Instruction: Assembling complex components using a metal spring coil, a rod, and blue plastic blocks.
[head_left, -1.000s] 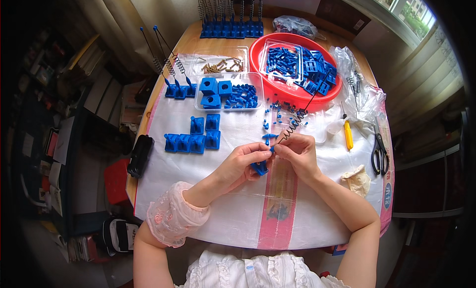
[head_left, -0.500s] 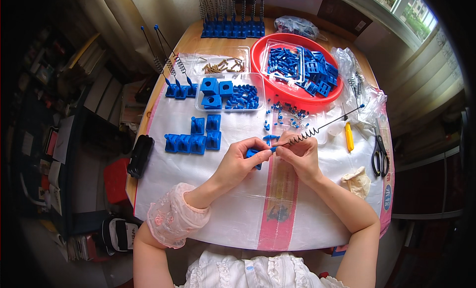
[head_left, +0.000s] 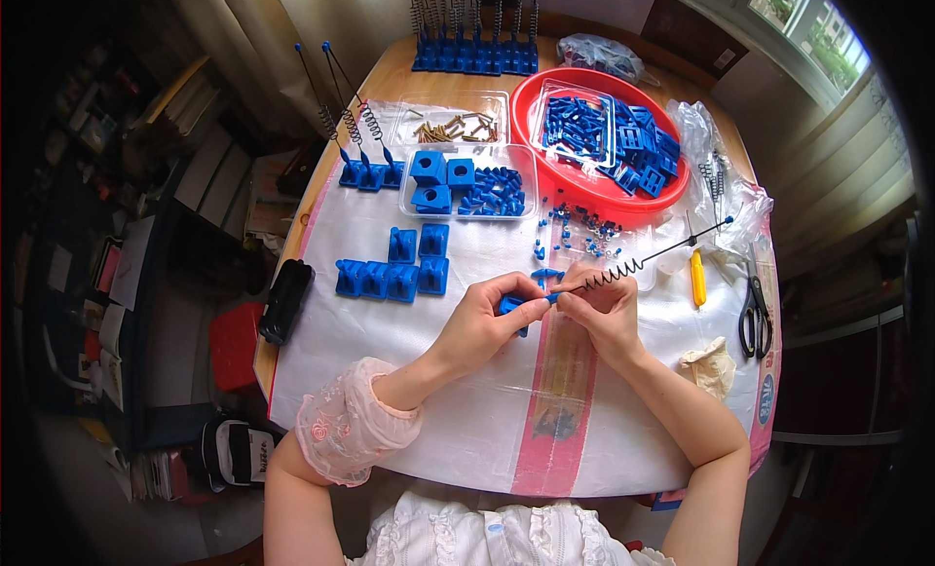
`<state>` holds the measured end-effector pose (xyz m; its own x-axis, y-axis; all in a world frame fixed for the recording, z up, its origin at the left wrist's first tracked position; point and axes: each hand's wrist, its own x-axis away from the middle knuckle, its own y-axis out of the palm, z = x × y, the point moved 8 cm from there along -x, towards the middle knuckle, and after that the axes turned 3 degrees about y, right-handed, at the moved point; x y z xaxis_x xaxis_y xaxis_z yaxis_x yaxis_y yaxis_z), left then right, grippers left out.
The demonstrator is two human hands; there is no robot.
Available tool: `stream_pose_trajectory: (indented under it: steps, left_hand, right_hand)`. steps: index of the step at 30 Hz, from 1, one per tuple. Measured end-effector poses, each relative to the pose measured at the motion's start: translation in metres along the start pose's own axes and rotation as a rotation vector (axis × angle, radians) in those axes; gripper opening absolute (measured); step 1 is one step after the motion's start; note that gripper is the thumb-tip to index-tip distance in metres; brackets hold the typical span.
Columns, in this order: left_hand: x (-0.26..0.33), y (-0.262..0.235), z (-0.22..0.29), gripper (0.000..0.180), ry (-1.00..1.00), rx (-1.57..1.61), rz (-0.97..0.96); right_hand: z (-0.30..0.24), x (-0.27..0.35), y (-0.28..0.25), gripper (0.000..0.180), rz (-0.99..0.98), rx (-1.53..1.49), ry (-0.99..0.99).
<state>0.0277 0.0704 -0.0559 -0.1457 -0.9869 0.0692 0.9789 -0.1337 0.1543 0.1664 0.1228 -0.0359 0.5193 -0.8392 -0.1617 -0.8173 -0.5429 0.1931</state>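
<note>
A: What is obscured?
B: The blue block is mostly covered by the left hand fingers; its shape is unclear

A: Hand states?
B: Left hand closed on the block. Right hand pinches the spring rod, which runs up-right from the fingertips, its near end meeting the block between both hands

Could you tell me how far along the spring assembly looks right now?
Done: a row of blue bases with upright springs at the far edge, three more at left. In hand: the left hand holds a blue base while the right hand feeds a spring rod into it. Left: bare bases on the sheet and loose parts in the red basin.
</note>
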Motion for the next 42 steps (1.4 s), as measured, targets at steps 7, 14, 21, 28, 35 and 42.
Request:
stream_pose_trajectory:
  steps: [7, 14, 21, 28, 35, 42]
  left_hand:
    - [-0.0008, 0.0009, -0.0023, 0.015, -0.034, -0.006, -0.008]
    - [-0.0008, 0.0016, -0.0029, 0.015, -0.046, 0.022, -0.013]
    - [-0.0004, 0.0015, -0.0044, 0.016, -0.051, 0.037, -0.017]
    - [-0.0001, 0.0014, -0.0040, 0.016, -0.075, 0.031, -0.005]
    - [-0.0003, 0.0011, -0.0056, 0.016, -0.084, 0.024, -0.006]
    - [0.0000, 0.0011, -0.0053, 0.015, -0.081, 0.030, -0.005]
  right_hand:
    - [-0.0007, -0.0002, 0.0000, 0.009, 0.003, -0.013, -0.004]
    - [-0.0005, 0.0000, 0.0003, 0.009, -0.001, -0.013, 0.003]
    - [0.0009, 0.0002, 0.0000, 0.009, -0.005, 0.002, 0.016]
    - [0.0018, -0.0004, -0.0005, 0.009, -0.013, 0.010, 0.010]
    - [0.0018, -0.0003, -0.0004, 0.010, -0.008, -0.013, 0.000]
    - [0.0015, -0.0004, 0.0001, 0.009, 0.002, -0.015, 0.012]
